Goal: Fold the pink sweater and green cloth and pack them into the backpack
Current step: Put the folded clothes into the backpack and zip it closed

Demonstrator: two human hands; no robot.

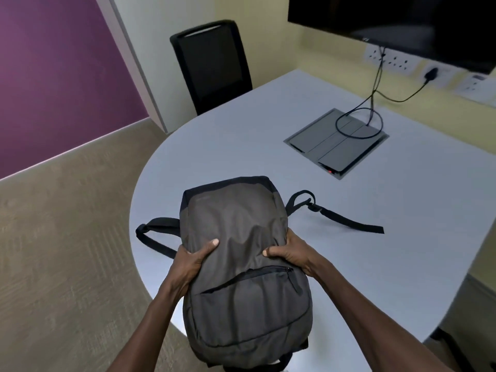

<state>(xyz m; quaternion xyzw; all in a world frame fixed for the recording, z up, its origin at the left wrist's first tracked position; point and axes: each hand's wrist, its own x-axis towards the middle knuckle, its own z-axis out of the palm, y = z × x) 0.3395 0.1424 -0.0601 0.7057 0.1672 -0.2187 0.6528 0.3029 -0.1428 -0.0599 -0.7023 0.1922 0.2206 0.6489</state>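
While both hands' fingers [212, 244] curl round the backpack [241, 253] sides, pinching fabric, it lies flat between them on the worktop [375, 237], seemingly steadied for packing.

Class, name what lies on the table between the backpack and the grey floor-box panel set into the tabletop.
Head view: nothing; bare table separates the backpack from the panel.

We note a pale grey rounded table [268, 157] with a grey cable hatch [322, 146] set into its top; black cables [375, 84] run from it up to wall sockets [397, 61]. A black chair [212, 65] stands at the far edge. A dark screen [402, 20] hangs on the cream wall [268, 49]. Left wall purple [53, 76]; floor beige carpet [67, 251].
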